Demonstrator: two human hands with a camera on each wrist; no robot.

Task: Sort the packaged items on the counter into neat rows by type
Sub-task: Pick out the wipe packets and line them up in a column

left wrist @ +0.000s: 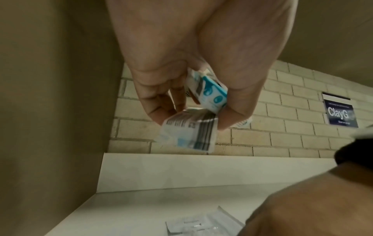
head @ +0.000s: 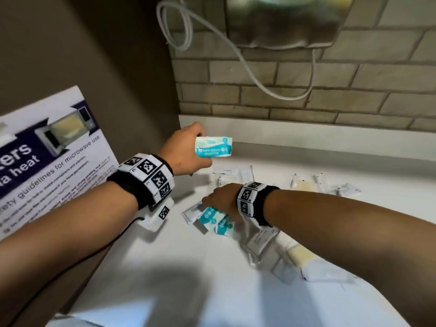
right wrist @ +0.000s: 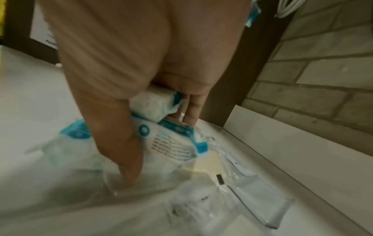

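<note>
My left hand (head: pixel 188 149) is raised above the white counter (head: pixel 188 267) near the back left corner and pinches small teal-and-white packets (head: pixel 213 147); the left wrist view shows two such packets (left wrist: pixel 201 108) between thumb and fingers. My right hand (head: pixel 219 199) is lower, reaching left onto a heap of the same teal packets (head: pixel 213 219), and its fingers curl round some of them (right wrist: pixel 161 127). Clear plastic packets (head: pixel 232 174) lie behind it, and more clear packets (head: pixel 262 239) lie under my right wrist.
A brown side wall with a microwave safety poster (head: pixel 47 156) bounds the counter's left. A brick wall (head: pixel 306 95) with a low white upstand runs along the back. A white cable (head: pixel 247 62) hangs from a steel dispenser above. Clear packets with pale contents (head: pixel 304 185) sit right.
</note>
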